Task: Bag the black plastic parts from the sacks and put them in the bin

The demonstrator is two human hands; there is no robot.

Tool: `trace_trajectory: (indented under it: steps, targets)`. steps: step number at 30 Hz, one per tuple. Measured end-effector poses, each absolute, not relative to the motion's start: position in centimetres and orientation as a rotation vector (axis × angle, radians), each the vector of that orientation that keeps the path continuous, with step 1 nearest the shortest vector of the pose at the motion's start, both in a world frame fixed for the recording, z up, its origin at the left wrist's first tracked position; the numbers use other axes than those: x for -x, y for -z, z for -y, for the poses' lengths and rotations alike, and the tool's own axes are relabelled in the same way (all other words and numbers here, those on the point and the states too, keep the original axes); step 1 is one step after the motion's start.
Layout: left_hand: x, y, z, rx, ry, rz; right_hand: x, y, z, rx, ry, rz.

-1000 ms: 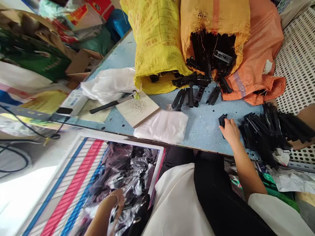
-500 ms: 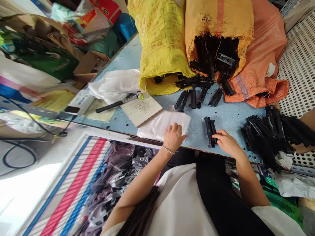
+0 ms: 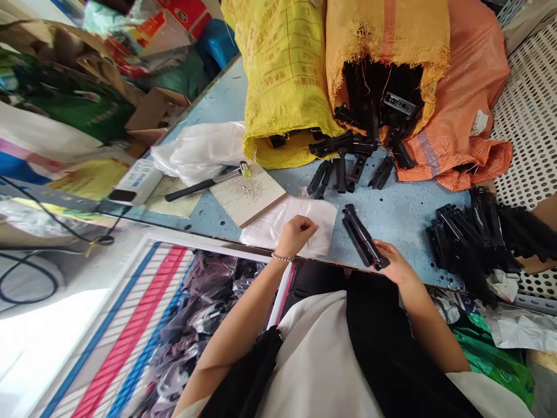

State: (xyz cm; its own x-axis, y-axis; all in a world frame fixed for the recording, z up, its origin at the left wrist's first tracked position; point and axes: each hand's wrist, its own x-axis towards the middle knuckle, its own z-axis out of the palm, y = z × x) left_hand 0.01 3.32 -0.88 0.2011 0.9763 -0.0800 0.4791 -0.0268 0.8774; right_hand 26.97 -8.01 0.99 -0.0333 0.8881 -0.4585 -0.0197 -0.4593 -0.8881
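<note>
My right hand (image 3: 394,262) grips one end of a long black two-railed part (image 3: 362,237), which slants up and left just above the table's front edge. Over the stack of clear plastic bags (image 3: 319,217) is my left hand (image 3: 296,235), its fingertips curled together in a pinch. Whether a bag's film is caught between those fingers I cannot make out. Similar black parts (image 3: 339,174) lie loose by the sack mouths, and a larger heap of black parts (image 3: 461,232) rests to the right of my right hand.
Yellow (image 3: 282,75), orange-yellow (image 3: 391,35) and orange sacks (image 3: 470,87) line the back of the blue table (image 3: 400,203). A black-handled hammer (image 3: 204,187) lies partly on a board (image 3: 248,197) at left. Below the front edge is a striped bag (image 3: 130,331) beside wrapped dark items (image 3: 209,313).
My right hand has taken up the black part from the table and tilted its far end left. My left hand has moved slightly left, its fingers now drawn together.
</note>
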Motion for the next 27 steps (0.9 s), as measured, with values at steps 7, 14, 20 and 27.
trace_trajectory:
  steps: [7,14,20,27]
  targets:
    - [0.2,0.6,-1.3,-2.257,-0.920,-1.244,-21.1,2.3,7.4,0.998,-2.116,0.205]
    - [-2.2,-2.8,4.5,-2.463,-0.937,-0.599,-19.8,1.9,6.0,1.208,-1.824,0.512]
    - [-1.7,-4.4,5.7,-2.477,-0.862,-0.670,-18.9,-1.9,8.0,1.355,-1.500,0.921]
    - [13.0,-6.8,9.4,-2.226,-0.334,-1.151,-22.4,-4.1,7.6,1.231,-1.756,1.367]
